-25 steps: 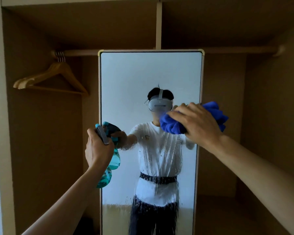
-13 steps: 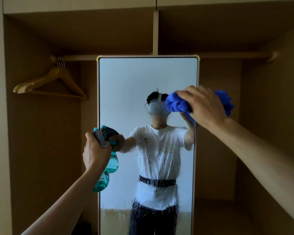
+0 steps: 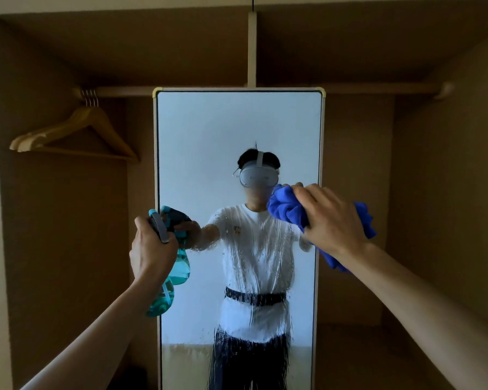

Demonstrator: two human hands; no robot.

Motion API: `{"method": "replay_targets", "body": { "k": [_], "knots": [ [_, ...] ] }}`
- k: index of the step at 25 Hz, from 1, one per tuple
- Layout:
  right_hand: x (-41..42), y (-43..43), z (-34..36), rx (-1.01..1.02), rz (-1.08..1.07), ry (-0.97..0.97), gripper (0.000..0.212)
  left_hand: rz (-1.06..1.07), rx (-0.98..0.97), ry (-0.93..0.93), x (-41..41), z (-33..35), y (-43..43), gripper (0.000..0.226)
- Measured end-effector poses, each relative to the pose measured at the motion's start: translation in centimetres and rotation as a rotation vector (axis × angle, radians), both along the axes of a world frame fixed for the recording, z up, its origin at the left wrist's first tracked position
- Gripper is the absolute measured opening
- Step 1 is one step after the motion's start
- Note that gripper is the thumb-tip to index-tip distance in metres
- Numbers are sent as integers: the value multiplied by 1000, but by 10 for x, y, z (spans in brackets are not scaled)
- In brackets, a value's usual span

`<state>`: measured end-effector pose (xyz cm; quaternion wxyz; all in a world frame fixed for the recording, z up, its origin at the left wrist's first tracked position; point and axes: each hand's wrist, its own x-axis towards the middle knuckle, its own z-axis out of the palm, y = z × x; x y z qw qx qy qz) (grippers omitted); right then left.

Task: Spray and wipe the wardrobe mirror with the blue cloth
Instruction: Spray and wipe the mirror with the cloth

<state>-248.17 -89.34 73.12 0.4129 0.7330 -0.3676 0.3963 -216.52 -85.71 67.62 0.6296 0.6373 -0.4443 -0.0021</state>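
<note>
A tall wardrobe mirror (image 3: 209,130) with a pale frame stands upright in the middle of the wardrobe. Wet streaks run down its middle and lower glass. My right hand (image 3: 331,220) grips a bunched blue cloth (image 3: 286,208) against the mirror's right side, at about mid height. My left hand (image 3: 151,250) holds a teal spray bottle (image 3: 178,273) by its trigger head at the mirror's left edge, nozzle towards the glass. The mirror reflects a person wearing a headset.
Wooden hangers (image 3: 74,133) hang from a rail (image 3: 119,92) at the upper left. The wardrobe's brown walls close in on both sides, and a vertical divider (image 3: 251,49) runs above the mirror. The wardrobe floor (image 3: 358,358) lies low at the right.
My right hand with the cloth went up the mirror's right side, then came back down to mid height. The left hand and bottle stayed nearly still. The view shifted slightly.
</note>
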Motion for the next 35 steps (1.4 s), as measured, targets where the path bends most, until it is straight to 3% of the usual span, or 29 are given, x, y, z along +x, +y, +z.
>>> {"method": "replay_targets", "body": {
  "k": [5,11,23,35],
  "knots": [
    [16,3,31,84,-60,-347,42,-20,4,8,2,0,1,31],
    [21,11,40,98,-146,-574,33,-61,-16,8,15,10,2,31],
    [50,-2,29,7,-208,-609,46,-75,-50,14,24,23,-1,21],
    [154,-6,35,-35,-91,-422,48,-147,-48,-18,36,19,-1,18]
  ]
}}
